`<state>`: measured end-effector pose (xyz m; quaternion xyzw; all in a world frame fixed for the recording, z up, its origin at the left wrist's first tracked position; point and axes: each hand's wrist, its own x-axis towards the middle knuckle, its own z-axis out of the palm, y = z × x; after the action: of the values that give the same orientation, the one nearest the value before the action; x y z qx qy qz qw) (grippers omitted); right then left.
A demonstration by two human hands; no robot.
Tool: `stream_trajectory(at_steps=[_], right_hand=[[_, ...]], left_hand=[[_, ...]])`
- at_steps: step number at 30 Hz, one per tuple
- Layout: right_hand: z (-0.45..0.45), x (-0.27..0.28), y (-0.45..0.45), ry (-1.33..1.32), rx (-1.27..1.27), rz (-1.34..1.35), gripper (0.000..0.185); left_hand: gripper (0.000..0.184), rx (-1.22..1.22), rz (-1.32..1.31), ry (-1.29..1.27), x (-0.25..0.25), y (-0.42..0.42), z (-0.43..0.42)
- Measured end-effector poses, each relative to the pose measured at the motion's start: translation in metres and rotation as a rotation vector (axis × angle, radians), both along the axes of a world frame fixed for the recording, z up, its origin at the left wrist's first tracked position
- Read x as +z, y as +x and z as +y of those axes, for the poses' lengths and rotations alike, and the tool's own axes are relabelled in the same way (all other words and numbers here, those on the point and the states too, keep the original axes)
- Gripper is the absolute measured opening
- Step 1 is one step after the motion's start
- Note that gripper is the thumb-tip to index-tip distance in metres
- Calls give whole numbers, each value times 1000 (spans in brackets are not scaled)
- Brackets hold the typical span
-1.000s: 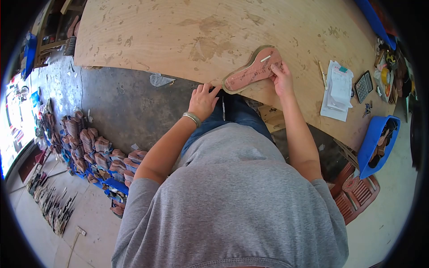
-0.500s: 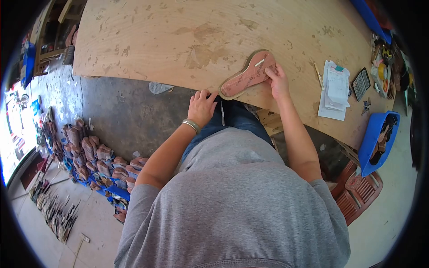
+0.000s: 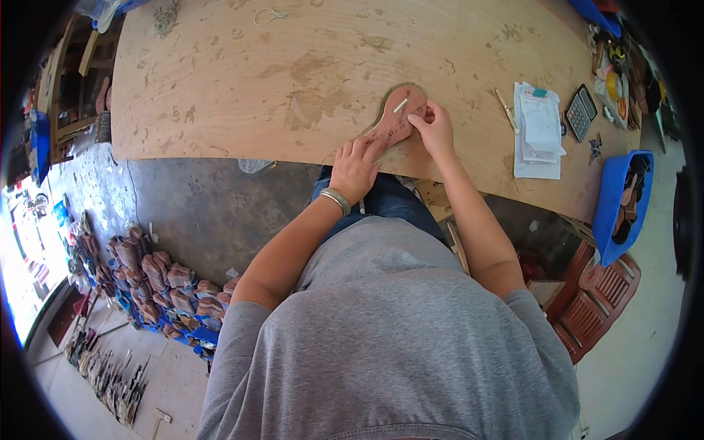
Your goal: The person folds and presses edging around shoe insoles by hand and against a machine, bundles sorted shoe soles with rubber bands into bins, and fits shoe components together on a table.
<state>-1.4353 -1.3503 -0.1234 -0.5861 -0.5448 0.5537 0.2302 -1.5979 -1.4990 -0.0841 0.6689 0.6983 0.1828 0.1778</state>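
Sole is between the hands, over the counter; the right hand pinches its far end. The left hand covers the near end; whether it grips, I cannot tell. Light, even pressure should avoid bending it.

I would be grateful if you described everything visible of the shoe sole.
The sole is reddish-brown, with dark markings, a short white strip on its wider end and a dull greenish rim. It appears to lie flat near the edge of the wooden table, slanting. The left hand covers its nearer end; the right hand pinches its wider end.
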Motion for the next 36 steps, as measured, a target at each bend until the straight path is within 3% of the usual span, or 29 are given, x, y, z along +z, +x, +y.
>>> stream_trajectory(at_steps=[3, 8, 14, 19, 23, 28, 36], right_hand=[[4, -4, 0, 86, 109, -131, 36], [3, -21, 6, 167, 21, -120, 32], [-2, -9, 1, 114, -29, -90, 30], [10, -13, 7, 111, -13, -213, 26], [40, -25, 4, 224, 65, -225, 27], [54, -21, 1, 156, 119, -229, 28], [51, -8, 0, 163, 132, -241, 26]], left_hand=[[55, 15, 34, -11, -6, 2, 5], [61, 17, -25, 9, -13, 8, 21], [69, 52, 31, -31, -16, 19, 49], [77, 62, 142, -128, -24, 25, 61], [82, 80, 53, -78, -34, 22, 59], [82, 61, -112, -20, -33, 14, 57], [82, 100, -120, -114, -31, 13, 53]])
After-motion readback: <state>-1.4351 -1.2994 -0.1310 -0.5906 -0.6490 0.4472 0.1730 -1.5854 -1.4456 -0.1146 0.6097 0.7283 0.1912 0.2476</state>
